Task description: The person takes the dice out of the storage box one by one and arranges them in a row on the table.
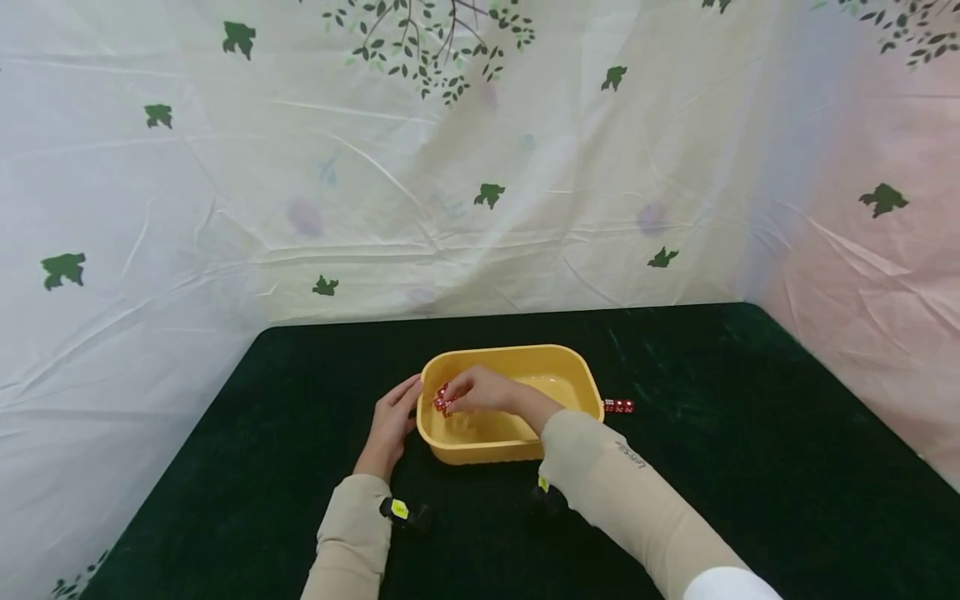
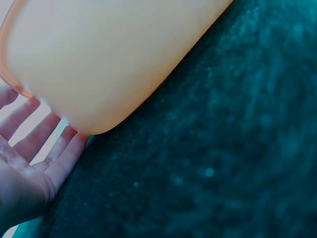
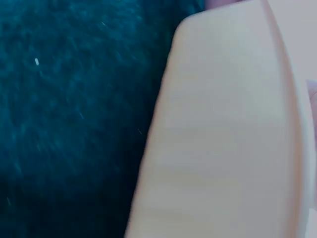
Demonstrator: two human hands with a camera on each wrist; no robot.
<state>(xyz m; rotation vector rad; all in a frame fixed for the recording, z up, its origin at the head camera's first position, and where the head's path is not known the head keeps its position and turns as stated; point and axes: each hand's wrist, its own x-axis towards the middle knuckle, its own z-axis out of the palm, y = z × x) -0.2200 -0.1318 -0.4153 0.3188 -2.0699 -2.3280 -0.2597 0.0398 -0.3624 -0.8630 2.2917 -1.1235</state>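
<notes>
A yellow plastic basin [image 1: 487,452] sits on the dark green cloth. My left hand [image 1: 392,423] is at its left end, and in the left wrist view the extended fingers [image 2: 37,134] touch the outside of the basin wall [image 2: 109,64]. Reaching over the near rim, my right hand [image 1: 486,390] is inside the basin's left part. Its thumb and fingertips pinch at a small cluster of red dice [image 1: 440,398]; how many they hold is hidden. In the right wrist view the basin wall [image 3: 223,124] covers most of that hand.
A short row of red dice [image 1: 619,406] lies on the cloth against the basin's right end. The green tabletop [image 1: 697,375] extends on all sides. Behind it hangs a pale curtain [image 1: 405,208] with leaf prints.
</notes>
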